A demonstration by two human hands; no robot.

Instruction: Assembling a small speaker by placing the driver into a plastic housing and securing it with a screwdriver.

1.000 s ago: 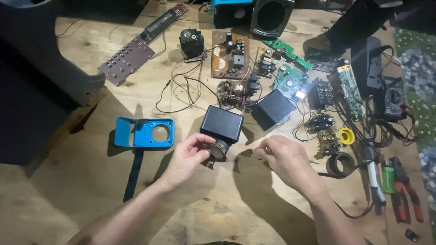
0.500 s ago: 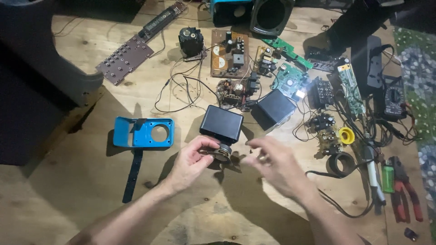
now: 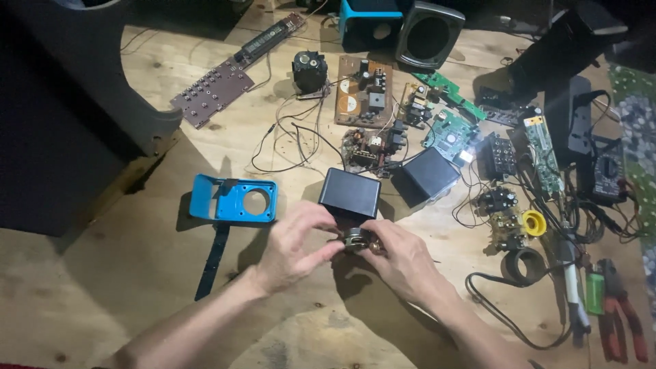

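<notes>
Both hands, left and right, grip clamped on a small round metal part just before a black plastic box; bare wooden bench lies open leftward, cluttered circuit boards beyond.

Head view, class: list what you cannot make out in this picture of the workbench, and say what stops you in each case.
- Small round metal part: mostly covered by the left hand and right hand; its kind is unclear.
- Right hand's fingertips: hidden behind that part.
- Red-handled pliers: cut off by the right edge.
- Black speaker: cropped by the top edge.
- Green circuit board: components too small to identify.
</notes>
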